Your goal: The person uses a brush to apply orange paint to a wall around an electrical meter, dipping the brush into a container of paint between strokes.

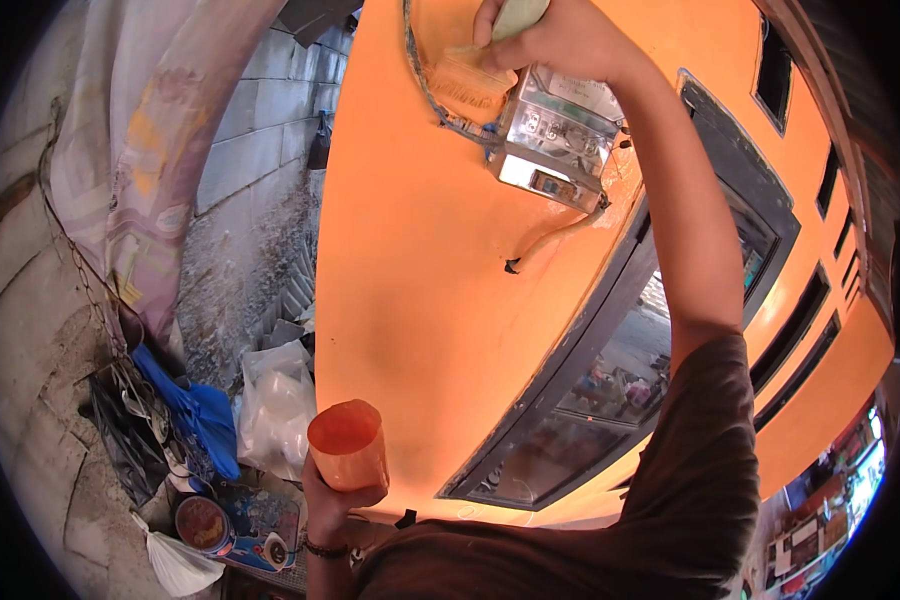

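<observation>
My right hand is raised at the top, closed round the pale green handle of a wide paintbrush. The orange-stained bristles are against or very near the orange wall, just left of an electric meter in a clear case. Low in the picture, my left hand grips an orange plastic cup from below and behind, its opening upward. What the cup contains cannot be made out. A cable runs down the wall to the meter, and a short bent conduit hangs below it.
Right of the meter is a dark-framed window. At left, a draped curtain hangs by a grey block wall. Below lie a white plastic bag, a blue bag, a black bag and an open paint can.
</observation>
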`<state>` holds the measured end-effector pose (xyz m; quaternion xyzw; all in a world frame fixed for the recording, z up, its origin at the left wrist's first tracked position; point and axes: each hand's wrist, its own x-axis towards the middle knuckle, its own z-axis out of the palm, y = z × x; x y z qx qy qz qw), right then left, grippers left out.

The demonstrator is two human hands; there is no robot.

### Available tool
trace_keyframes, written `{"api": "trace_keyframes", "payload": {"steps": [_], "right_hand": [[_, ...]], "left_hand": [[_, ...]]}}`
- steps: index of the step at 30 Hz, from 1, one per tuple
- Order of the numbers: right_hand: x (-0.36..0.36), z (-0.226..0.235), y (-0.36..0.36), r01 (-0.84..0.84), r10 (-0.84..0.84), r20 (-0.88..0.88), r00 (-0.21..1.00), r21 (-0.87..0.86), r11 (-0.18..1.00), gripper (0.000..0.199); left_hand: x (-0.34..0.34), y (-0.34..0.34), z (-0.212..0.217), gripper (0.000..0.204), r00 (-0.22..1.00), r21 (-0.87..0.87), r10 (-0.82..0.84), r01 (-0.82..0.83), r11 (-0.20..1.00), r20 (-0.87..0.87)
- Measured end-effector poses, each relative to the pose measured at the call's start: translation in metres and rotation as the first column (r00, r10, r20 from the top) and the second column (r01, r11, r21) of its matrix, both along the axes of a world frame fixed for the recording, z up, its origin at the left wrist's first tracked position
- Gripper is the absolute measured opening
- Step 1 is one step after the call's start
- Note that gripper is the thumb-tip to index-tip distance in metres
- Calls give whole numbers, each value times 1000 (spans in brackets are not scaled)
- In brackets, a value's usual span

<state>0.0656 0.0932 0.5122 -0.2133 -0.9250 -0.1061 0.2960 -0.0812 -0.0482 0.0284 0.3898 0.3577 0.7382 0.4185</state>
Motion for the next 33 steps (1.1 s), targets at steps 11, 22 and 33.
{"api": "trace_keyframes", "payload": {"steps": [11, 22, 33], "right_hand": [[-9, 25, 17, 156, -127, 125, 984, -255, 954, 25], [-11, 11, 19, 149, -148, 111, 983, 5, 989, 25], [-18, 22, 24, 208, -188, 104, 977, -239, 949, 29]], "left_hand": [[-1, 20, -23, 88, 997, -46, -80, 79, 996, -21], [5, 20, -20, 92, 998, -34, -67, 68, 997, 16], [19, 23, -8, 90, 989, -52, -122, 127, 991, 84]]}}
